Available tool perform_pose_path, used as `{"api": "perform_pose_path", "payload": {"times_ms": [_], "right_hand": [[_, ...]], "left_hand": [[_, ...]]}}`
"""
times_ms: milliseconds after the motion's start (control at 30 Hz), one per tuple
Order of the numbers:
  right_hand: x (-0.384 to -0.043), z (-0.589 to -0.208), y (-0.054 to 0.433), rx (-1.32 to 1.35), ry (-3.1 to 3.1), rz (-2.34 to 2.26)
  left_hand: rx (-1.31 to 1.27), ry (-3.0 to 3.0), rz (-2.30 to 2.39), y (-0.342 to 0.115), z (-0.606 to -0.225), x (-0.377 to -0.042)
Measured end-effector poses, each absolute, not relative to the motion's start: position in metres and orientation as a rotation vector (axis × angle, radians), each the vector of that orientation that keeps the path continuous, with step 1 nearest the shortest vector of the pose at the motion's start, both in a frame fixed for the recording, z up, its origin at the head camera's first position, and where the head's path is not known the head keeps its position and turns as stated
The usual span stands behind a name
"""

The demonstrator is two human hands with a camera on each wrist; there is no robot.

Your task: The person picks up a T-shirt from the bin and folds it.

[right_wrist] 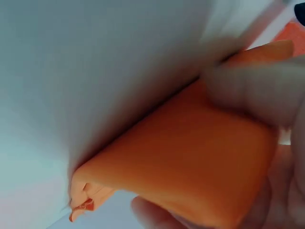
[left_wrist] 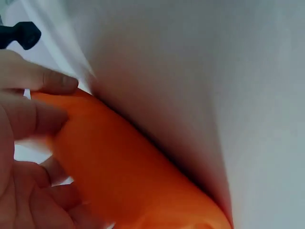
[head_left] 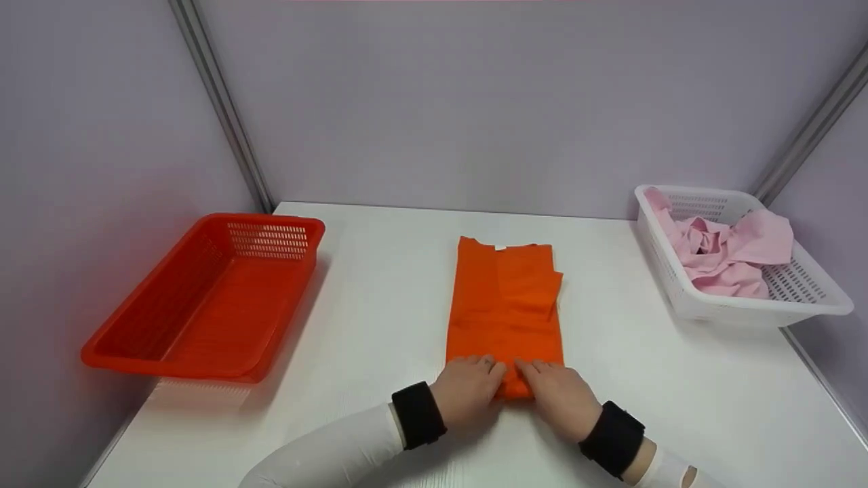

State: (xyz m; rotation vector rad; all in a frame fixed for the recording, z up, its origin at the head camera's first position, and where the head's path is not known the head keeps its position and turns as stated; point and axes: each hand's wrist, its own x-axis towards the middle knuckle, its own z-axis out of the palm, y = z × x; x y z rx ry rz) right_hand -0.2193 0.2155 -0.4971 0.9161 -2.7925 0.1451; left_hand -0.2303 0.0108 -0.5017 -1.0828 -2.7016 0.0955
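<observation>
An orange shirt [head_left: 505,298], folded into a long narrow rectangle, lies flat on the white table with a small white label at its far neck edge. A sleeve corner juts out on its right side. At the near end, my left hand [head_left: 469,392] and right hand [head_left: 561,401] hold the rolled or folded edge side by side. In the left wrist view, thumb and fingers lie around the thick orange fold [left_wrist: 128,167]. The right wrist view shows the fold [right_wrist: 190,152] between thumb and fingers, with some fingers hidden behind the cloth.
On the left stands a red plastic basket [head_left: 288,220] with nothing visible inside. A white basket [head_left: 746,313] at the right holds crumpled pink cloth [head_left: 736,251]. Grey panels wall in the table [head_left: 380,271] at the back and sides.
</observation>
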Motion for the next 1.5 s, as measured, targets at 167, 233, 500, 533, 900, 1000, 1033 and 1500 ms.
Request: {"api": "perform_pose_path", "payload": {"times_ms": [167,233,500,533,900,1000,1033,1500], "right_hand": [[-0.222,-0.493,0.220,0.892,-2.871,0.167],[-0.222,-0.492,0.224,0.891,-2.903,0.186],[-0.213,-0.488,0.241,1.008,-2.955,0.199],[-0.211,-0.486,0.243,1.034,-2.958,0.208],[-0.193,-0.448,0.264,1.286,-3.211,0.693],[-0.192,-0.440,0.269,1.358,-3.258,0.873],[-0.193,-0.438,0.270,1.371,-3.276,0.923],[-0.242,-0.427,0.297,1.100,-3.123,1.579]], "left_hand": [[-1.033,-2.693,0.332,0.003,-0.505,-0.228],[-1.019,-2.706,0.384,-0.004,-0.504,-0.227],[-1.077,-2.738,0.264,-0.027,-0.496,-0.221],[-1.099,-2.742,0.245,-0.028,-0.494,-0.219],[-1.454,-3.011,-0.230,-0.048,-0.457,-0.200],[-1.545,-3.063,-0.356,-0.050,-0.450,-0.198],[-1.582,-3.079,-0.417,-0.051,-0.447,-0.199],[-1.119,-2.978,-1.703,-0.060,-0.447,-0.262]]}}
